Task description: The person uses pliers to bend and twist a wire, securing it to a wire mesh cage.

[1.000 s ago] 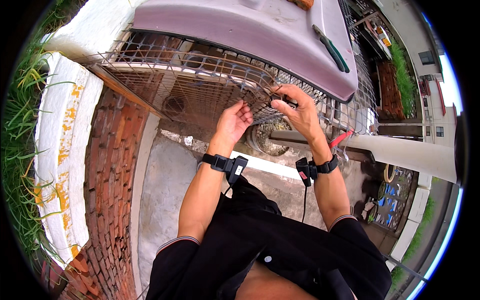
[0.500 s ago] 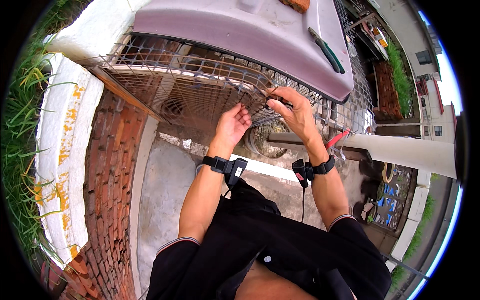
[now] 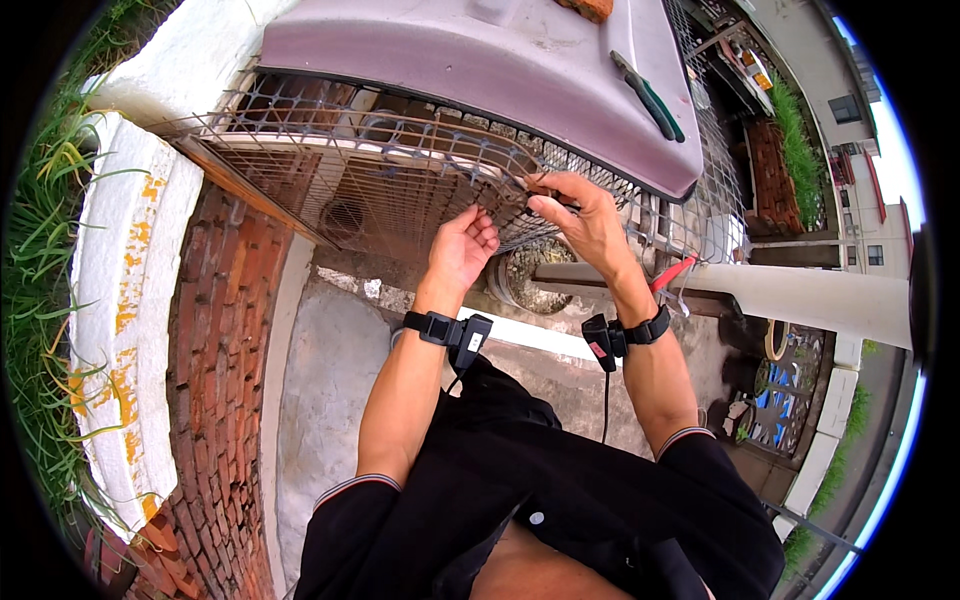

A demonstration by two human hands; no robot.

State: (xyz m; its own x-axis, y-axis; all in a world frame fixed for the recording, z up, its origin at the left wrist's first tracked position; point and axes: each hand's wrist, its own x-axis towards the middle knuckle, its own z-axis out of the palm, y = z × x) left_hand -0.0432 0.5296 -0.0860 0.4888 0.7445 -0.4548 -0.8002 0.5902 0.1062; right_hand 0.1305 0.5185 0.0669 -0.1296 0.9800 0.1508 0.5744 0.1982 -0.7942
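A rusty wire mesh panel [image 3: 330,165] stands in front of me, its top edge bent over. At its right end my right hand [image 3: 590,220] has thumb and forefinger closed on the curled edge of the mesh. Lower and to the left, my left hand [image 3: 464,250] is against the mesh face, its fingers curled and thumb tip near the forefinger; whatever lies between them is too small to make out. Both wrists wear black straps with small boxes. Green-handled pliers [image 3: 650,97] lie on the pale purple plastic cover [image 3: 480,55] beyond the mesh.
A red-handled tool [image 3: 672,275] rests by the white pipe [image 3: 800,300] at right. A piece of brick [image 3: 587,9] sits on the cover. At left are a brick wall [image 3: 220,370], a white foam block [image 3: 130,330] and green plants [image 3: 40,260].
Both hands stay at nearly the same spots on the mesh. The right hand has shifted very slightly left, and the view has tilted a little.
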